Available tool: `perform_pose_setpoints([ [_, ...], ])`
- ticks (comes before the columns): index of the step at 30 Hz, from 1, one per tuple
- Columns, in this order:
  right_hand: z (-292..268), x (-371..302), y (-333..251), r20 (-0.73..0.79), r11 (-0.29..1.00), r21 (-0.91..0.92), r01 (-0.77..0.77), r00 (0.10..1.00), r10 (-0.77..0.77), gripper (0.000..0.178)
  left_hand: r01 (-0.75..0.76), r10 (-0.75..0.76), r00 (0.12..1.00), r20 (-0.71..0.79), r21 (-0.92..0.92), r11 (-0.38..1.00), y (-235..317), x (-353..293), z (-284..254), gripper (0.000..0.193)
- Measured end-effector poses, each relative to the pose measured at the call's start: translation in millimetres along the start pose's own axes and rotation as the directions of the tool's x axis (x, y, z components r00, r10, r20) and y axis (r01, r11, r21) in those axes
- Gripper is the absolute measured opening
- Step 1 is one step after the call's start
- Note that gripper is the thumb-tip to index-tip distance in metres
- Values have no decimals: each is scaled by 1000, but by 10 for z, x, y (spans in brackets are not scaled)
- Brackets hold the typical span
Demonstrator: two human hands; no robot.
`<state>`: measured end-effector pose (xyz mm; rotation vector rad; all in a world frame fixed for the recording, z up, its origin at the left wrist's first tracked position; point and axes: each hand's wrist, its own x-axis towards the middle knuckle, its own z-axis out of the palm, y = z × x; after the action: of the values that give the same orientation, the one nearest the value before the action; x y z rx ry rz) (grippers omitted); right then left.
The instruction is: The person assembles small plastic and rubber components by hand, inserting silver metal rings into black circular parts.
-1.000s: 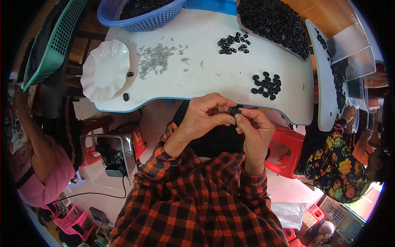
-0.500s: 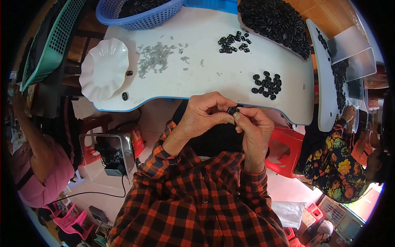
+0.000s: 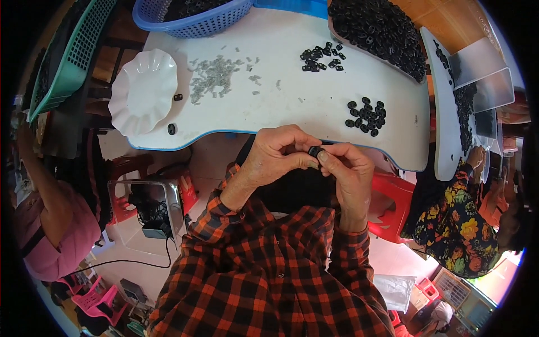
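Note:
Just off the table's front edge, my left hand [image 3: 278, 151] and my right hand [image 3: 348, 168] meet, thumbs and fingers pinched on a small black plastic piece [image 3: 315, 151]. The fingers cover much of it. On the white table [image 3: 264, 109], to the right beyond my right hand, lies a group of black oval pieces [image 3: 366, 117] with holes. Farther back is a cluster of smaller black blocks [image 3: 322, 58]. Toward the left, tiny silvery-grey cylinders [image 3: 216, 78] are scattered, too small to tell exactly. One black oval piece [image 3: 172, 129] lies near the front left edge.
A white scalloped plate [image 3: 141, 98] sits at the left end. Behind it stand a blue basket [image 3: 196, 25] and, at back right, a tray heaped with black pieces [image 3: 376, 36]. A green basket [image 3: 70, 62] is far left. Other people sit on both sides.
Both hands stay in nearly the same place. The black piece has turned slightly between my fingertips, and my right wrist has shifted a little to the right.

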<state>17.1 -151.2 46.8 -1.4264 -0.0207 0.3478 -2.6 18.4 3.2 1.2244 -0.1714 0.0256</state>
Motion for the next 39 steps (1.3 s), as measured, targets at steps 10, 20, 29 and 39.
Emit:
perform_pose_setpoints([
  [10, 11, 15, -88, 48, 996, -53, -78, 996, 81, 9, 68, -67, 998, 19, -64, 996, 10, -25, -11, 26],
  [20, 90, -31, -20, -28, 997, 74, -24, 999, 27, 8, 113, -114, 994, 3, -152, 982, 25, -29, 4, 27],
  [29, 125, -34, 9, -46, 997, 76, -19, 999, 22, 7, 83, -84, 996, -5, -136, 987, 12, -25, -11, 27],
  [39, 0, 50, 37, 100, 978, 149, -147, 986, 133, 8, 51, -50, 999, 6, -137, 989, -6, -48, -51, 26],
])
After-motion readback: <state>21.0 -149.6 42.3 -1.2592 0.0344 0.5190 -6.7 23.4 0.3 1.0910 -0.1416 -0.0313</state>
